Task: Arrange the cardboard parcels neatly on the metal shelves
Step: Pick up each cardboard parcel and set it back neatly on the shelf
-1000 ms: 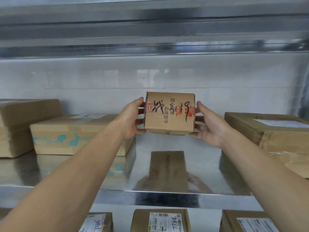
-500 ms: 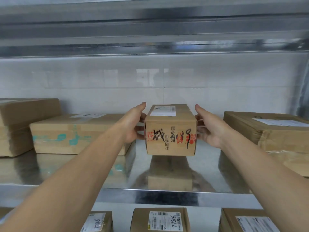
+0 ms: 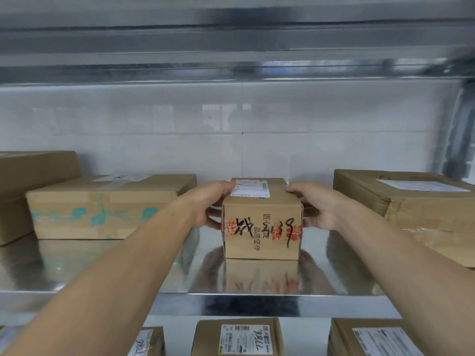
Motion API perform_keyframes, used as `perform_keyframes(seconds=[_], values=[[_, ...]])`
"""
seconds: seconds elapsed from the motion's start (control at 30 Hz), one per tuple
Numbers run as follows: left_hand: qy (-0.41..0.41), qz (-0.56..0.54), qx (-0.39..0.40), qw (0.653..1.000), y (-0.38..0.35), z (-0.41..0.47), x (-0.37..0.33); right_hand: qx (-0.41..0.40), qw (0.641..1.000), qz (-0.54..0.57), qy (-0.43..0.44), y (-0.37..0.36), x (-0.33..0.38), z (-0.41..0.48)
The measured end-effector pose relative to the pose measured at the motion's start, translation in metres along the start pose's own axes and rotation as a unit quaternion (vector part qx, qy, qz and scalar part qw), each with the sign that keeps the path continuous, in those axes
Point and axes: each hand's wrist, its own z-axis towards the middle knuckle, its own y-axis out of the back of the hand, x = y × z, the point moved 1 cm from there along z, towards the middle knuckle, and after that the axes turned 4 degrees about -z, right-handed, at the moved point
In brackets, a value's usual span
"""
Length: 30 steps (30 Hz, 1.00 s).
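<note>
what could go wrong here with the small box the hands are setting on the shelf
The small box sits on a shiny metal shelf, so it may slide when the left hand and right hand let go. A sideways nudge could knock it into the box with teal marks.

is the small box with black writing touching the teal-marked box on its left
Apart. The head view shows the left hand and a strip of bare shelf between the small box and the teal-marked box.
</note>
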Motion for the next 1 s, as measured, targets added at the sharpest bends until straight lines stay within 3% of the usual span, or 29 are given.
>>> perform_keyframes(seconds=[0.43,1.0], values=[[0.064,0.072,0.045,0.994,-0.003,0.017,-0.014,0.084,0.984,-0.133,-0.084,-0.005,0.017,0.024],[0.082,0.103,0.048,0.990,-0.009,0.020,-0.015,0.080,0.976,-0.171,-0.104,-0.015,0.024,0.023]])
